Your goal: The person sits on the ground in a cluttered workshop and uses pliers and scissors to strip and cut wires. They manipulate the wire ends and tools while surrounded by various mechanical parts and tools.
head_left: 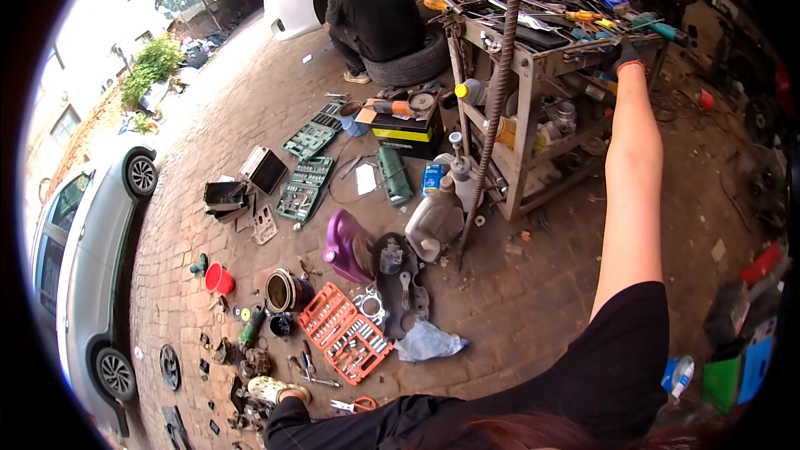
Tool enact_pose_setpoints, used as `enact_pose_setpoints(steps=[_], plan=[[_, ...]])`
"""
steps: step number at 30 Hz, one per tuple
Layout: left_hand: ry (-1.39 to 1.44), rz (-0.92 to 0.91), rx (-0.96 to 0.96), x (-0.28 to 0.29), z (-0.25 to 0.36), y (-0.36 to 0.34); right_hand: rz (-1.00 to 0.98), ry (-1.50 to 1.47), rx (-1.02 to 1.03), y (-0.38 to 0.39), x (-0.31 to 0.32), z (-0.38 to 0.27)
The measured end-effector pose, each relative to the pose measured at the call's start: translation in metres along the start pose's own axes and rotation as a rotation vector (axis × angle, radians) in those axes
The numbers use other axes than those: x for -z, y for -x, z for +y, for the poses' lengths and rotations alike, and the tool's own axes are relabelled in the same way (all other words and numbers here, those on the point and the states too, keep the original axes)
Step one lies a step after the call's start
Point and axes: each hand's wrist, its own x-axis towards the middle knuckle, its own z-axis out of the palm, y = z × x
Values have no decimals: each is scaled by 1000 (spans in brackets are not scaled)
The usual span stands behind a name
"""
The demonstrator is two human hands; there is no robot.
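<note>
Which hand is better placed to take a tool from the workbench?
Probably the right hand: it is at the workbench edge, near the teal tool; the left hand is out of view.

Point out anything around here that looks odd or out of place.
Scissors lie on the ground near a shoe, out of place where feet might land. Farther off, a person sits on a tire, an odd seat.
</note>
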Motion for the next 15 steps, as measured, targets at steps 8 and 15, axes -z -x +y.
enact_pose_setpoints(steps=[8, 15], plan=[[157, -251, -213, -23, -1, -37, 2, -2, 8, -10, 6, 0], [168, -244, -243, -23, 2, -43, 13, -3, 40, -16, 9, -2]])
